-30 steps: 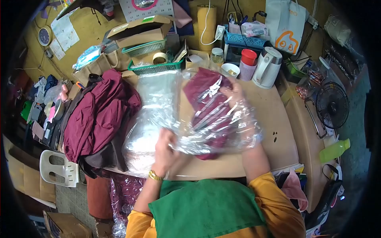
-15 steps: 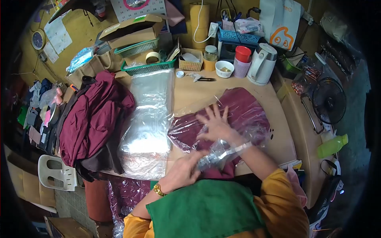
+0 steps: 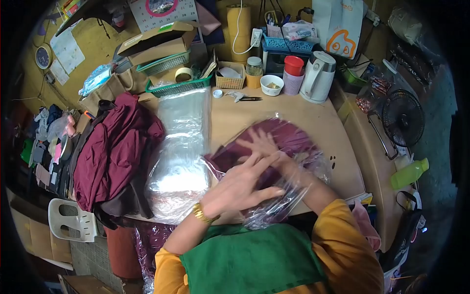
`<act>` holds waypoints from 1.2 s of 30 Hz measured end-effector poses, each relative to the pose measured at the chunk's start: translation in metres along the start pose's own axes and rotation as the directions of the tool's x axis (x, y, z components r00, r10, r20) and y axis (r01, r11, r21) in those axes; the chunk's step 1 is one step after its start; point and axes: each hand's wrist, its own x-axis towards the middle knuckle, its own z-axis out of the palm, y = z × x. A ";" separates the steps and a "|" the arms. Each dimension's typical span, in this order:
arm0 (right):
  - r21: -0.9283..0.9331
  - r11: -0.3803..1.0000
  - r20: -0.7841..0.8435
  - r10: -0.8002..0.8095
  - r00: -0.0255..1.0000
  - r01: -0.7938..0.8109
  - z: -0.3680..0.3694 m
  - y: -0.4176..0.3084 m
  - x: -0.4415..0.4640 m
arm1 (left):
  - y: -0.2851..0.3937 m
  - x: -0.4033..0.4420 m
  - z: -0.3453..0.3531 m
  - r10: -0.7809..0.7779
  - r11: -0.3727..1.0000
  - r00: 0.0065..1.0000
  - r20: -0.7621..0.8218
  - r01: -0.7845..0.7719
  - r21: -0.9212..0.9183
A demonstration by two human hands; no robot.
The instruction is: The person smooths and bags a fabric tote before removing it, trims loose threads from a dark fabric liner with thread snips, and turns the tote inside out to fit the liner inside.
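compared with half a second ago, the left hand (image 3: 239, 189) has moved up and away from the table's near edge and now crosses over the right wrist; the right hand (image 3: 265, 147) stays spread on the maroon cloth (image 3: 295, 135).

the left fingers are stretched out, the thumb held well apart, with nothing gripped; whether their tips touch the right wrist, one cannot tell. the right fingers are fanned wide and a little blurred, lying over the cloth without a grasp.

the cloth lies on the table (image 3: 338, 115) beneath the right hand, reaching past its fingertips and out to both sides. clear plastic (image 3: 268, 214) covers part of it and bunches below the hands and by the right forearm.
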 end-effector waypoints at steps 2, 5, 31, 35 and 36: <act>0.043 0.998 -0.101 0.051 0.994 -0.046 0.015 0.004 0.019 | 0.001 0.020 0.022 0.014 0.999 1.000 -0.022 -0.013 0.044; -0.170 0.968 -0.224 0.144 0.964 -0.184 0.032 0.004 0.023 | 0.001 0.044 0.055 0.037 0.999 0.999 0.011 -0.037 0.023; 0.175 0.952 -0.175 -0.223 0.959 0.253 0.034 -0.004 0.039 | -0.073 -0.069 0.106 -0.224 0.904 0.962 -0.154 0.146 -0.402; -0.076 0.981 0.090 -0.169 0.982 0.176 0.022 -0.015 0.045 | -0.055 -0.061 0.118 -0.017 0.614 0.999 0.036 0.039 -0.789; -0.050 0.978 -0.066 -0.204 0.977 0.201 0.022 -0.011 0.045 | -0.036 -0.058 0.085 -0.054 0.698 0.933 0.357 0.291 -0.654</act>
